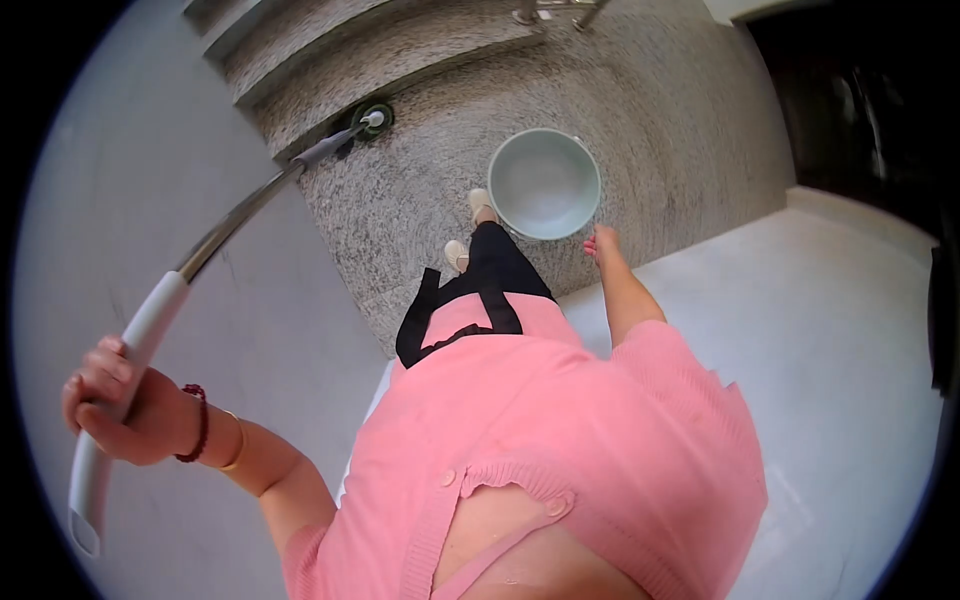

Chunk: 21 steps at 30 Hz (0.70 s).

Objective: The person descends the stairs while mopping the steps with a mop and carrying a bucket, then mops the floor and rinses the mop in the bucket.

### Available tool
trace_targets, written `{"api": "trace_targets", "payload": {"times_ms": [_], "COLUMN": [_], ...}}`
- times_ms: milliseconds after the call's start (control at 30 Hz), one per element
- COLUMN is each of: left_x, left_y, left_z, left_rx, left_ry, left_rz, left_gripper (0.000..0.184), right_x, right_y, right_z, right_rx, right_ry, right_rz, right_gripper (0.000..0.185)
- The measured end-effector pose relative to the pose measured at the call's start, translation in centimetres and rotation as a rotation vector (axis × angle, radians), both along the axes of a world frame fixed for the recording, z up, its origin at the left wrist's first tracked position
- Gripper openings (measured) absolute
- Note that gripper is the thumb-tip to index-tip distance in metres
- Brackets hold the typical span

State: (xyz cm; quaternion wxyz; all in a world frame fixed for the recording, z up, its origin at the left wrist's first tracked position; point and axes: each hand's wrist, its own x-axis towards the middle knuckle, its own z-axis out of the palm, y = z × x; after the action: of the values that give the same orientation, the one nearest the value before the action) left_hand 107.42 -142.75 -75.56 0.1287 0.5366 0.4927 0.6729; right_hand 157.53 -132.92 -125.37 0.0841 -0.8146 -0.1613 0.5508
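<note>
Mop (238, 220) in hand, bucket (545, 185) close by!
Left grip (130, 410) clasps the handle (156, 307); right grip's (603, 243) hold unclear; steadiness wanted.

Speckled steps (370, 48), metal post (590, 14), pale wall (130, 180)

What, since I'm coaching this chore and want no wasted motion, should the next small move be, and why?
I'd probably slide the pole's dark head a little along the foot of the lowest step: it is already right by that edge, and the left hand grips the pole. The right hand is by the bucket; whether it holds it, I can't tell.
</note>
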Motion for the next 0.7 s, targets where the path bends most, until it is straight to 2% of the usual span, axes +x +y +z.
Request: {"api": "trace_targets", "payload": {"times_ms": [33,67,167,200,267,300,333,367,400,433,467,567,700], "left_x": [0.9,1.4,3.7,4.9,6.7,7.0,7.1,7.9,7.8,6.5,7.9,11.1,8.3], "left_y": [2.1,3.8,9.8,11.6,15.4,18.2,20.3,22.1,24.1,25.8,19.8,21.5,20.5], "left_z": [0.4,0.6,0.8,0.6,0.1,-0.7,-0.2,-0.5,-0.5,-0.3,0.7,0.0,1.2], "left_rx": [0.018,0.005,0.073,0.075,0.016,0.072,0.086,0.041,0.029,0.05,0.139,0.183,0.25], "left_ry": [-0.033,-0.028,0.009,0.005,0.593,0.908,0.383,0.44,0.431,0.259,0.086,0.065,0.028], "left_rz": [0.099,0.064,0.191,0.151,0.367,0.587,0.286,0.432,0.4,0.33,0.268,0.334,0.18], "left_gripper": [0.014,0.014,0.015,0.015,0.019,0.02,0.018,0.021,0.021,0.021,0.021,0.019,0.018], "right_x": [0.9,1.8,2.8,3.0,2.6,2.2,2.3,2.9,3.3,3.4,5.0,6.6,6.1], "right_y": [-1.2,-2.5,-5.1,-5.3,-5.4,-5.5,-5.5,-4.9,-4.5,-4.5,-8.2,-10.1,-13.0], "right_z": [-0.3,-0.8,-2.4,-2.4,-2.8,-3.1,-3.5,-4.1,-4.8,-5.2,-6.1,-9.2,-12.9], "right_rx": [0.006,0.009,-0.019,-0.014,-0.051,-0.063,-0.046,-0.023,-0.034,-0.076,-0.051,-0.037,0.03], "right_ry": [0.004,0.011,0.125,0.124,0.121,0.113,0.123,0.13,0.115,0.114,0.149,0.197,0.205], "right_rz": [-0.109,-0.216,-0.378,-0.418,-0.489,-0.543,-0.569,-0.586,-0.616,-0.648,-0.672,-0.781,-1.029], "right_gripper": [0.027,0.028,0.034,0.034,0.04,0.04,0.043,0.046,0.046,0.049,0.053,0.061,0.068]}}
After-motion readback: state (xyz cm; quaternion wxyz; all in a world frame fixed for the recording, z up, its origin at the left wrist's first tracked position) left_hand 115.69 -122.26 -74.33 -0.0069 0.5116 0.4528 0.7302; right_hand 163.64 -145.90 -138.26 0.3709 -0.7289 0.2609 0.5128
